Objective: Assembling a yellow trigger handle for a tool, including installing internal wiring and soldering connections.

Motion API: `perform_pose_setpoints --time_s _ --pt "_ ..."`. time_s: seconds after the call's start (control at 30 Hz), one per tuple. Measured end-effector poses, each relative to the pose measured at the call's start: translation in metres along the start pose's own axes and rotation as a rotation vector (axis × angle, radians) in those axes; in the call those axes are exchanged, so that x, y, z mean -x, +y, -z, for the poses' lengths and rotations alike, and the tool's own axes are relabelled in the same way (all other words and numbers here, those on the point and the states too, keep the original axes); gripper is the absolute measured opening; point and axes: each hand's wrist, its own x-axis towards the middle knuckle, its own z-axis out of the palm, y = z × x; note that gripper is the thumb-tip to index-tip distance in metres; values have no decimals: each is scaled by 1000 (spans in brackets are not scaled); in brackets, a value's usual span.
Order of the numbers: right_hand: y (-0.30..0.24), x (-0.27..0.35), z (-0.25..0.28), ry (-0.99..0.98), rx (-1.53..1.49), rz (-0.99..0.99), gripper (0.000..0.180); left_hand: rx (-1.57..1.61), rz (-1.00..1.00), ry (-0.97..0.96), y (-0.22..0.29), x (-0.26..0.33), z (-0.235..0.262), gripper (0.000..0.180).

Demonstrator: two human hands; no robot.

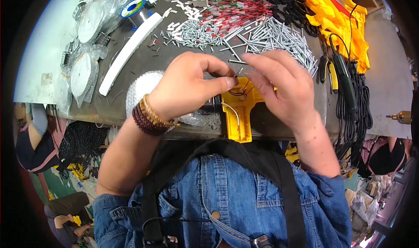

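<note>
My left hand (192,80) is closed in a pinch, thumb against forefinger, on the end of a thin wire (238,75). Just right of it, my right hand (281,84) has its fingers and thumb curved but apart, tips close to that wire. Below both hands lies a yellow plastic housing (244,128) at the table's near edge. Thin dark wires (238,92) loop inside it, and a short white wire (233,110) curves over its lower part. A black part (212,105) beside the housing is mostly hidden by my left hand.
Beyond my hands are piles of short screws (196,33), long screws (283,41) and red-wired parts (235,12). A white curved strip (131,54) and a solder spool (136,13) lie left. Cutters (333,75), a black-handled tool (345,86) and yellow housings (340,21) lie right.
</note>
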Motion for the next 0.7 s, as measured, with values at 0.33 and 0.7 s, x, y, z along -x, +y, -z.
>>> perform_pose_setpoints --time_s 0.33,0.7 --pt "9 -12 12 -464 248 184 12 -717 -613 316 5 -2 -16 8" --pt "2 -21 15 -625 -252 -328 22 -873 -582 311 4 -3 -30 13"
